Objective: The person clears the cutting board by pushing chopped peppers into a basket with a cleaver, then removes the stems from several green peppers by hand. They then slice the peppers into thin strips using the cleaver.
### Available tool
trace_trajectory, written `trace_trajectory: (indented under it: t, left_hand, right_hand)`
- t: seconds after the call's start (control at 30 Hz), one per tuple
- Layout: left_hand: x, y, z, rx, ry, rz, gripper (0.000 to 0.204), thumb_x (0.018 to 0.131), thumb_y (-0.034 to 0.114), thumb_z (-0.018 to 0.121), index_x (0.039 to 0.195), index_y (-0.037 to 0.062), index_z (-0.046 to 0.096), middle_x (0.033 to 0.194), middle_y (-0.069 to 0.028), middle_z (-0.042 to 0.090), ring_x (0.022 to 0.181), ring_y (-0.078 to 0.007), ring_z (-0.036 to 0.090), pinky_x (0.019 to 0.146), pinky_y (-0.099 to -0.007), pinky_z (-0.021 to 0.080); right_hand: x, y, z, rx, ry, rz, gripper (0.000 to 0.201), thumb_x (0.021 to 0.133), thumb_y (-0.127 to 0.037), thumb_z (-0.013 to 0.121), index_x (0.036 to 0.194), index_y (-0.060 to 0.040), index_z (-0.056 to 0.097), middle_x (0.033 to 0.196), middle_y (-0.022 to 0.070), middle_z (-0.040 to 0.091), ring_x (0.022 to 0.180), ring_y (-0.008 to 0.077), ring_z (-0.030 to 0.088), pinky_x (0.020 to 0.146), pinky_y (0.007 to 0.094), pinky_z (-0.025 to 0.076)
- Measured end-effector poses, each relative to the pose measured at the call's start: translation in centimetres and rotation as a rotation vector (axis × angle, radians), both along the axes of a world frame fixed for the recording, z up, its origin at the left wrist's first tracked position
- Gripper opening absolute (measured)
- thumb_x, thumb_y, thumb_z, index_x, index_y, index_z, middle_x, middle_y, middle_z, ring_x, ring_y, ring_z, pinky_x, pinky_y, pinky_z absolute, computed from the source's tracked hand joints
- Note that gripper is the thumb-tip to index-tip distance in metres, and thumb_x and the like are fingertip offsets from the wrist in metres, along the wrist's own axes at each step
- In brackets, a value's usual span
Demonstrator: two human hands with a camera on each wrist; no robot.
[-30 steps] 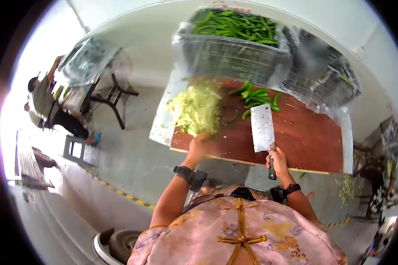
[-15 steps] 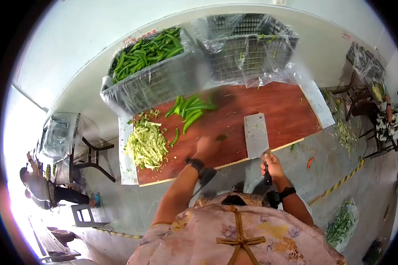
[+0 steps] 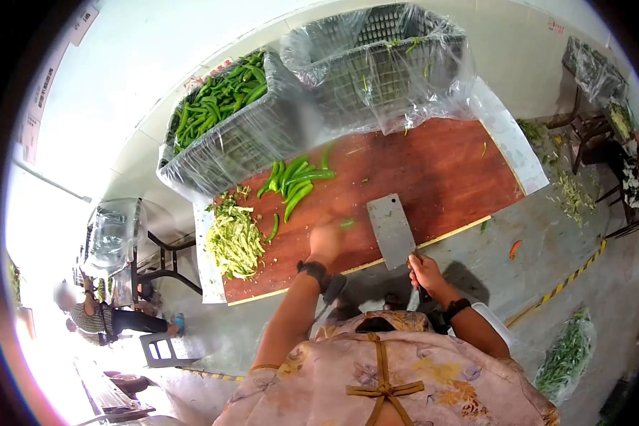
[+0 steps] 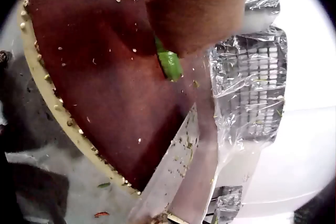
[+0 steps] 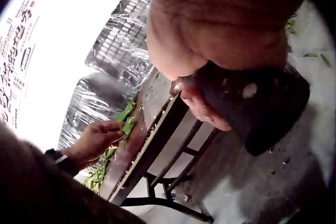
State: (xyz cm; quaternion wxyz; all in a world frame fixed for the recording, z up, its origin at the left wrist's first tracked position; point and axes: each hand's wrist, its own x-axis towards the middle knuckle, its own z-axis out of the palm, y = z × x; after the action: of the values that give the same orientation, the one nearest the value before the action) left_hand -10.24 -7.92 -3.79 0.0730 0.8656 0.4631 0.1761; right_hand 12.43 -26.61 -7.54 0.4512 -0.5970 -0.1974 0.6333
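My left hand (image 3: pixel 325 240), blurred in the head view, is low over the red-brown board (image 3: pixel 440 177). In the right wrist view this hand (image 5: pixel 97 141) pinches a green pepper (image 5: pixel 126 125) against the board. A green end (image 4: pixel 171 66) sticks out from under the hand (image 4: pixel 197 11) in the left wrist view. My right hand (image 3: pixel 426 275) grips the dark handle of a cleaver (image 3: pixel 392 231), its broad blade flat-looking over the board's front edge, right of the pepper. Several whole peppers (image 3: pixel 297 186) lie behind my left hand; shredded pale-green pieces (image 3: pixel 234 245) are heaped at the left.
Behind the board stand two plastic-lined crates, one full of green peppers (image 3: pixel 220 99), the other (image 3: pixel 383 78) with a few scraps on its rim. Another person (image 3: pixel 113 316) is at the far left. A bag of greens (image 3: pixel 564 355) and a red pepper (image 3: pixel 515 248) lie on the floor.
My left hand has moved from the shredded heap to the right, nearer the cleaver. The cleaver has shifted slightly left and tilted since half a second ago. The head view has swung right.
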Motion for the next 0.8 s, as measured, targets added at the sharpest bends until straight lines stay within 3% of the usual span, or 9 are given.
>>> trace_trajectory:
  t: [0.07,0.13,0.17,0.23,0.8]
  left_hand:
    - [-0.4,0.4,-0.3,-0.016,0.033,-0.001,0.024,0.074,0.010,0.059,0.095,0.0175,0.069,0.082,-0.0098,0.062,0.073,-0.0313,0.059,0.066,-0.0400,0.051]
    - [-0.7,1.3,-1.1,0.098,0.094,-0.128,0.026,0.075,0.010,0.059,0.098,0.0173,0.068,0.081,-0.0108,0.062,0.073,-0.0324,0.060,0.065,-0.0401,0.051]
    - [-0.8,1.5,-1.7,0.102,0.094,-0.132,0.026,0.075,0.010,0.059,0.098,0.0173,0.068,0.081,-0.0108,0.062,0.073,-0.0324,0.060,0.065,-0.0401,0.051]
    - [-0.2,0.5,0.1,-0.124,-0.028,0.017,0.028,0.073,0.009,0.059,0.099,0.0157,0.067,0.081,-0.0120,0.062,0.073,-0.0342,0.060,0.065,-0.0412,0.051]
    - [-0.8,-0.2,1.7,-0.082,-0.152,-0.104,0.024,0.073,0.005,0.059,0.096,0.0093,0.066,0.083,-0.0153,0.062,0.077,-0.0356,0.060,0.069,-0.0422,0.050]
  right_hand:
    - [-0.5,0.3,0.0,0.061,-0.014,0.078,0.032,0.095,-0.037,0.048,0.086,-0.0059,0.048,0.058,0.0014,0.046,0.042,0.0093,0.042,0.040,0.0273,0.038]
    - [-1.2,0.7,0.3,0.064,-0.044,0.093,0.033,0.095,-0.037,0.048,0.085,-0.0060,0.048,0.058,0.0011,0.046,0.042,0.0093,0.042,0.040,0.0274,0.038]
    - [-1.3,1.0,0.5,0.067,-0.083,0.112,0.033,0.095,-0.038,0.048,0.084,-0.0060,0.047,0.058,0.0007,0.046,0.042,0.0093,0.043,0.040,0.0276,0.039]
    - [-1.5,1.4,0.5,0.066,-0.069,0.114,0.034,0.095,-0.038,0.049,0.084,-0.0062,0.047,0.058,0.0006,0.046,0.042,0.0094,0.043,0.040,0.0276,0.039]
    - [-2.6,1.3,1.0,0.056,-0.080,0.145,0.033,0.094,-0.038,0.049,0.085,-0.0059,0.048,0.056,0.0026,0.046,0.041,0.0116,0.044,0.039,0.0293,0.038]
